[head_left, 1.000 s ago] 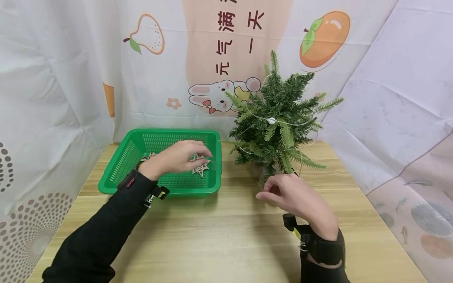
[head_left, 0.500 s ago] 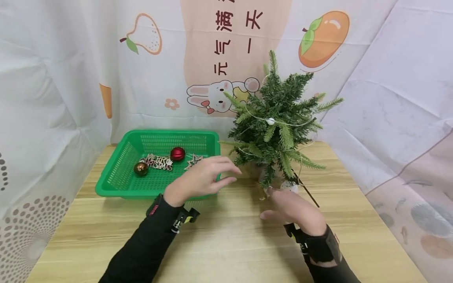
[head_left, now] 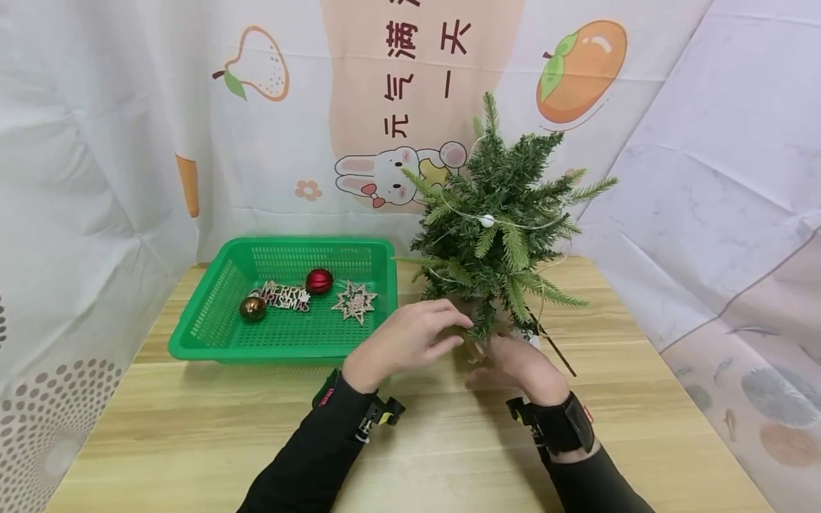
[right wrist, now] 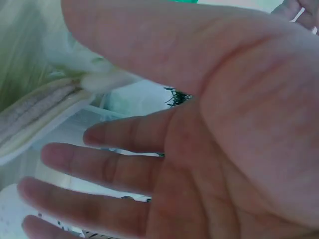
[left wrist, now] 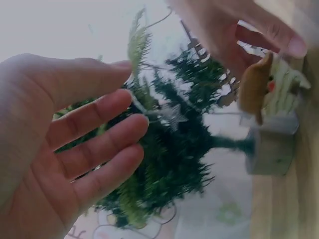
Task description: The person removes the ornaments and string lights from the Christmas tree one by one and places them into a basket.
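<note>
My left hand [head_left: 420, 338] is at the lower left of a small artificial Christmas tree [head_left: 500, 214], with fingers loosely bent and nothing held. In the left wrist view its thumb and fingers stand apart before the branches and a clear star [left wrist: 172, 115] on a light string. My right hand [head_left: 519, 367] reaches in low at the tree's foot, its fingertips partly under the branches. The right wrist view shows its fingers extended, spread from the thumb. Close by those fingers is a small gnome-like ornament [left wrist: 271, 89] with brown hat, red nose and striped pale beard, in front of the tree's grey pot [left wrist: 271, 154].
A green plastic basket [head_left: 192, 335] at left holds a brown bauble [head_left: 253, 308], a "Merry Christmas" cutout [head_left: 285, 297], a red bauble [head_left: 319, 281] and a star-shaped snowflake ornament [head_left: 355, 302]. A thin dark stick [head_left: 561, 355] slants out right of the tree. A printed curtain [head_left: 269, 178] hangs behind.
My left hand has moved from over the basket rightward to the tree, carrying nothing visible, uncovering the basket's ornaments. My right hand has moved slightly left and its fingers have straightened toward the tree's foot.
</note>
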Demonstrator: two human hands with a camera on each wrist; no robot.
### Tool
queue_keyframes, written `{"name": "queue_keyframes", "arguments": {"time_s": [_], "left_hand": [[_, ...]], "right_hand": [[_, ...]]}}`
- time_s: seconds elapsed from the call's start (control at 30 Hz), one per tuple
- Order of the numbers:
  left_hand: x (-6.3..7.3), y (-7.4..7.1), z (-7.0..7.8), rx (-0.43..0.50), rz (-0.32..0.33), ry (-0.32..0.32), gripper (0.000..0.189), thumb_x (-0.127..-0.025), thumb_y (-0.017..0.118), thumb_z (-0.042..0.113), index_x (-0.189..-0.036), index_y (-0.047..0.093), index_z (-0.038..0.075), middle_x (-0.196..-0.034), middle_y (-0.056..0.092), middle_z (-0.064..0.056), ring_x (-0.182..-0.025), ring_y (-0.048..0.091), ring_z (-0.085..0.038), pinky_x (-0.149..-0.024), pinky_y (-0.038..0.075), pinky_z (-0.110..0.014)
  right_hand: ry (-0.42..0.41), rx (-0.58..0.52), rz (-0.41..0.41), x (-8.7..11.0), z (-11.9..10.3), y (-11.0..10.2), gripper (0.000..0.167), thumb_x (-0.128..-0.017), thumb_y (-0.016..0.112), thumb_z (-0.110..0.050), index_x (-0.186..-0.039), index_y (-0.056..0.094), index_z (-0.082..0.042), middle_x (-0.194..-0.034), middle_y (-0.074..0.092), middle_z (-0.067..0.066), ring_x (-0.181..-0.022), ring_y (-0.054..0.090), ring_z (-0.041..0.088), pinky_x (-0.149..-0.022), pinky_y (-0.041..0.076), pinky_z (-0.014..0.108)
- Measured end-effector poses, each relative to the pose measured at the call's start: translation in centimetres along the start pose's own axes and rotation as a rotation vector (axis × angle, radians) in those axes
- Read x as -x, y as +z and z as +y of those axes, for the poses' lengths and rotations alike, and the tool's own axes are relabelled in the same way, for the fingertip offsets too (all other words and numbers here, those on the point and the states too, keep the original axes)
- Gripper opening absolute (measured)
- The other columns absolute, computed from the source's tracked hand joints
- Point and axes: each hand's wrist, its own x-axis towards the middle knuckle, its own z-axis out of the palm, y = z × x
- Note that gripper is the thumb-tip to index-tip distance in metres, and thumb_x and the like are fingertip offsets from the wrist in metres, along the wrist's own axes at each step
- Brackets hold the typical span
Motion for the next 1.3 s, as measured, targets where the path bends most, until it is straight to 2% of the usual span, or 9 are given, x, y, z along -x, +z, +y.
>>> {"name": "queue_keyframes", "arguments": {"time_s": [0.17, 0.3, 0.37, 0.4, 0.53, 0.7, 0.97, 1.13, 1.3], "left_hand": [[0.0, 1.9, -0.2, -0.143, 0.089, 0.100, 0.021, -0.093, 0.075, 0.013, -0.114, 0.074, 0.013, -0.108, 0.068, 0.002, -0.091, 0.064, -0.009, -0.086, 0.050, -0.021], [-0.3, 3.0, -0.3, -0.213, 0.156, 0.169, 0.021, -0.093, 0.075, 0.016, -0.113, 0.076, 0.015, -0.115, 0.069, 0.000, -0.105, 0.064, -0.012, -0.095, 0.048, -0.025], [-0.4, 3.5, -0.3, -0.234, 0.164, 0.186, 0.023, -0.093, 0.076, 0.018, -0.116, 0.076, 0.015, -0.119, 0.069, -0.002, -0.109, 0.064, -0.015, -0.097, 0.048, -0.027], [-0.4, 3.8, -0.3, -0.242, 0.159, 0.189, 0.025, -0.093, 0.076, 0.019, -0.118, 0.076, 0.015, -0.122, 0.069, -0.003, -0.112, 0.064, -0.016, -0.099, 0.048, -0.028], [-0.5, 4.8, -0.7, -0.253, 0.117, 0.187, 0.030, -0.095, 0.074, 0.021, -0.124, 0.073, 0.016, -0.130, 0.066, -0.005, -0.119, 0.061, -0.020, -0.103, 0.046, -0.031], [-0.5, 5.8, -1.0, -0.232, 0.095, 0.157, 0.030, -0.096, 0.072, 0.017, -0.125, 0.072, 0.014, -0.131, 0.065, -0.005, -0.119, 0.061, -0.020, -0.105, 0.045, -0.030], [-0.3, 6.4, -1.3, -0.237, 0.082, 0.124, 0.028, -0.096, 0.069, 0.012, -0.124, 0.073, 0.013, -0.126, 0.068, -0.002, -0.113, 0.064, -0.016, -0.102, 0.047, -0.027], [-0.3, 6.7, -1.6, -0.225, 0.105, 0.121, 0.027, -0.092, 0.074, 0.010, -0.119, 0.075, 0.011, -0.122, 0.069, -0.002, -0.110, 0.065, -0.016, -0.100, 0.048, -0.027], [-0.3, 6.9, -1.7, -0.205, 0.111, 0.088, 0.025, -0.089, 0.076, 0.008, -0.115, 0.075, 0.011, -0.118, 0.069, -0.001, -0.107, 0.065, -0.015, -0.099, 0.048, -0.025]], "right_hand": [[-0.045, 0.053, 0.026, -0.4, 0.4, 0.4, 0.026, -0.085, 0.082, -0.031, -0.102, 0.072, -0.014, -0.078, 0.063, -0.012, -0.071, 0.057, 0.006, -0.072, 0.053, 0.028], [-0.104, 0.239, 0.066, -0.5, 0.6, 0.7, 0.032, -0.090, 0.077, -0.034, -0.106, 0.069, -0.007, -0.066, 0.058, -0.008, -0.061, 0.056, 0.008, -0.063, 0.051, 0.024], [-0.121, 0.290, 0.092, -0.6, 0.7, 0.9, 0.041, -0.092, 0.075, -0.035, -0.115, 0.067, -0.002, -0.073, 0.064, -0.001, -0.065, 0.062, 0.013, -0.066, 0.054, 0.027], [-0.123, 0.296, 0.105, -0.6, 0.8, 0.9, 0.047, -0.092, 0.075, -0.035, -0.122, 0.065, 0.000, -0.082, 0.069, 0.003, -0.072, 0.066, 0.016, -0.072, 0.056, 0.030], [-0.089, 0.154, 0.118, -0.9, 0.9, 1.0, 0.060, -0.089, 0.078, -0.031, -0.136, 0.058, 0.001, -0.124, 0.068, 0.016, -0.103, 0.069, 0.030, -0.093, 0.053, 0.047], [-0.027, 0.057, 0.097, -0.9, 0.9, 1.0, 0.065, -0.087, 0.081, -0.028, -0.140, 0.056, 0.000, -0.135, 0.062, 0.019, -0.113, 0.064, 0.037, -0.099, 0.049, 0.052], [-0.030, 0.068, 0.088, -0.8, 1.0, 0.9, 0.054, -0.082, 0.085, -0.027, -0.127, 0.063, -0.004, -0.112, 0.070, 0.010, -0.098, 0.068, 0.030, -0.090, 0.054, 0.044], [0.024, 0.035, 0.044, -0.9, 1.1, 0.7, 0.049, -0.082, 0.085, -0.025, -0.122, 0.064, -0.005, -0.106, 0.070, 0.010, -0.096, 0.067, 0.031, -0.086, 0.056, 0.044], [0.093, -0.018, 0.005, -0.9, 1.2, 0.6, 0.041, -0.081, 0.086, -0.024, -0.111, 0.065, -0.005, -0.097, 0.067, 0.005, -0.088, 0.066, 0.025, -0.081, 0.057, 0.041]]}}
